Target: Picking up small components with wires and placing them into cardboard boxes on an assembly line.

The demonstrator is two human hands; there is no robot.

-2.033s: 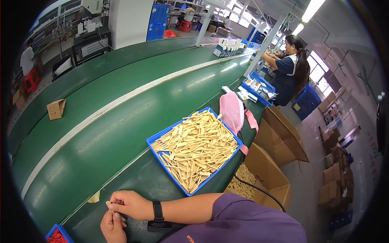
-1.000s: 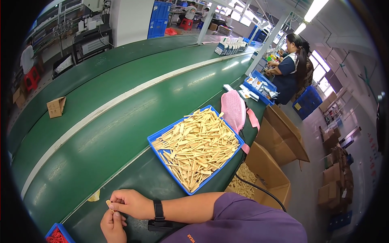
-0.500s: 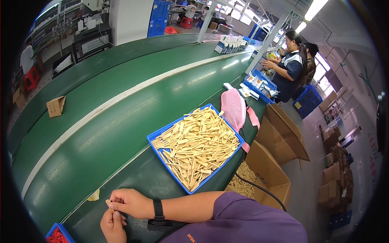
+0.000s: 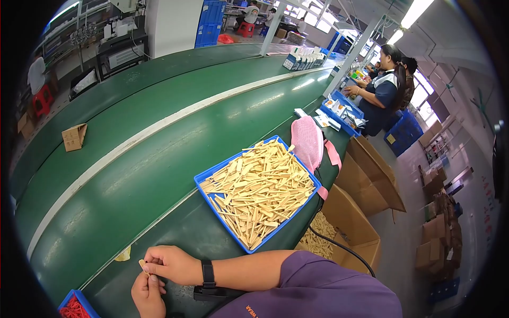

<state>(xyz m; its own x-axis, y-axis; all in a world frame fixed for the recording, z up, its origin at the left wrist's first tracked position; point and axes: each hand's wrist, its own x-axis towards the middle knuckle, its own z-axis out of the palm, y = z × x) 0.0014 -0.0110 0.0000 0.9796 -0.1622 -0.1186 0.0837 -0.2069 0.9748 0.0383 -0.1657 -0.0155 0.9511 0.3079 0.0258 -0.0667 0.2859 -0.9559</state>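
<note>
My right hand (image 4: 172, 264) has its fingers closed in a pinch on a small tan paddle-shaped stick (image 4: 142, 263), whose rounded end pokes out. Just below, my left hand (image 4: 148, 296) is closed against the same piece; its thumb and fingertips meet the right fingers and hide the lower part. Beyond my right forearm, a blue tray (image 4: 221, 227) holds a heap of similar tan sticks (image 4: 260, 185). At the lower left edge, a blue bin (image 4: 80, 294) contains thin red pieces (image 4: 74, 309).
A yellow scrap (image 4: 123, 255) lies left of my hands. Behind the tray sits a pink mesh bag (image 4: 306, 142). Open cardboard boxes (image 4: 352, 220) stand at the right, with more sticks inside. The green conveyor (image 4: 159, 159) runs alongside. A co-worker (image 4: 384, 90) stands farther off by a blue crate (image 4: 339, 114).
My hands hold nearly the same pose on the stick. The view has shifted very slightly. The co-worker's hands have moved a little.
</note>
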